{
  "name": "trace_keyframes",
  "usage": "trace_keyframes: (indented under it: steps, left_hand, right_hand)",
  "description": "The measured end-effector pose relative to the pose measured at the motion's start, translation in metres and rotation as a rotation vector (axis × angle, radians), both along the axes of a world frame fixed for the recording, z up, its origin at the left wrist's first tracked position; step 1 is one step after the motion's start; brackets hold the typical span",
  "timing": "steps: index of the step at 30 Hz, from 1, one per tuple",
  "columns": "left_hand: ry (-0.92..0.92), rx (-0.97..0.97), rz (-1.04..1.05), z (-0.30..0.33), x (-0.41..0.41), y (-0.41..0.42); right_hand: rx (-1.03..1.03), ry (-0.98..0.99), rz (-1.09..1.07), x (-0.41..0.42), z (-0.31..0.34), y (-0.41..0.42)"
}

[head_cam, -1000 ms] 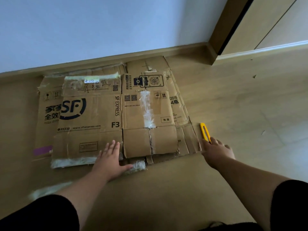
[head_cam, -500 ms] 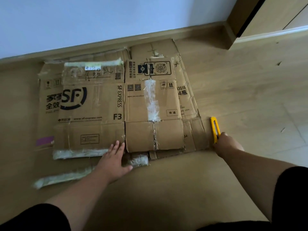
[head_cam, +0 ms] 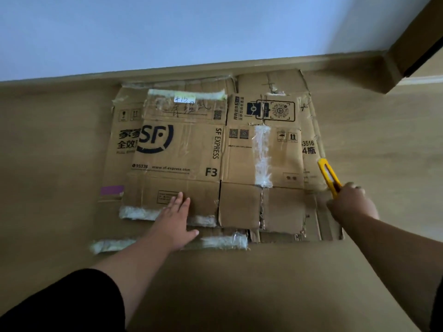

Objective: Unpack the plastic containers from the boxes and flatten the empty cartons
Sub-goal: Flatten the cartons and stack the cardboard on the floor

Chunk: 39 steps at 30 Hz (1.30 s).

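The fingers of the left hand (head_cam: pixel 176 218) are laid out straight and flat on the near flap of the flattened SF Express carton (head_cam: pixel 177 154), with nothing gripped. The fingers of the right hand (head_cam: pixel 351 203) are curled round the handle of a yellow utility knife (head_cam: pixel 328 176), whose far end is pointed away over the right edge of the cardboard. The SF Express carton is spread on top of at least one other flattened carton (head_cam: pixel 310 149), and the pile is set on the wooden floor (head_cam: pixel 383 144) just beside the skirting board (head_cam: pixel 215 68). No plastic containers are seen. The cardboard is judged light and stiff but springy at its creases; it would best be taken by an outer edge, away from the loose tape (head_cam: pixel 225 242).
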<state>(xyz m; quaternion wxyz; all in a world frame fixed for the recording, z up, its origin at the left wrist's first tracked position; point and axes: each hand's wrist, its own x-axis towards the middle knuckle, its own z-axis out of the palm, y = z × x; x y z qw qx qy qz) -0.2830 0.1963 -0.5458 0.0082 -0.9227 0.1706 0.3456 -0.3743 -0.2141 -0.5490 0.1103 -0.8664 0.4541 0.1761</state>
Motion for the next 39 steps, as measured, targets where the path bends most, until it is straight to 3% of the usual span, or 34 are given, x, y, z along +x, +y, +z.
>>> trace_keyframes:
  steps: [6,11,16,21,23,28,33,35,39]
  left_hand:
    - [0.005,0.038,-0.010,0.007,0.026,0.024]
    - [0.001,0.074,-0.098,0.003,0.040,0.040]
    - [0.028,0.092,-0.126,-0.010,0.048,0.041]
    - [-0.015,0.112,-0.109,-0.024,0.042,0.046]
    - [-0.053,0.105,-0.094,-0.028,0.042,0.050]
    - [-0.024,0.119,0.085,-0.028,0.059,0.071]
    - [-0.036,-0.050,0.493,-0.023,0.089,0.092]
    - [-0.052,-0.034,0.518,-0.024,0.089,0.092]
    - [-0.118,0.006,0.537,-0.026,0.078,0.088]
  right_hand:
    - [0.095,-0.043,0.366,0.085,0.019,0.090]
    - [0.161,0.016,0.410,0.127,0.015,0.146]
    - [0.169,-0.063,0.439,0.146,-0.002,0.175]
    - [0.224,-0.183,0.470,0.133,-0.012,0.175]
    - [0.132,-0.194,0.502,0.112,-0.012,0.170]
    - [0.047,0.067,0.638,0.031,-0.026,0.146]
    - [0.136,0.096,0.284,-0.007,-0.037,0.130]
    - [0.196,0.018,0.114,-0.010,-0.037,0.127]
    - [0.249,-0.091,0.013,-0.004,-0.033,0.118]
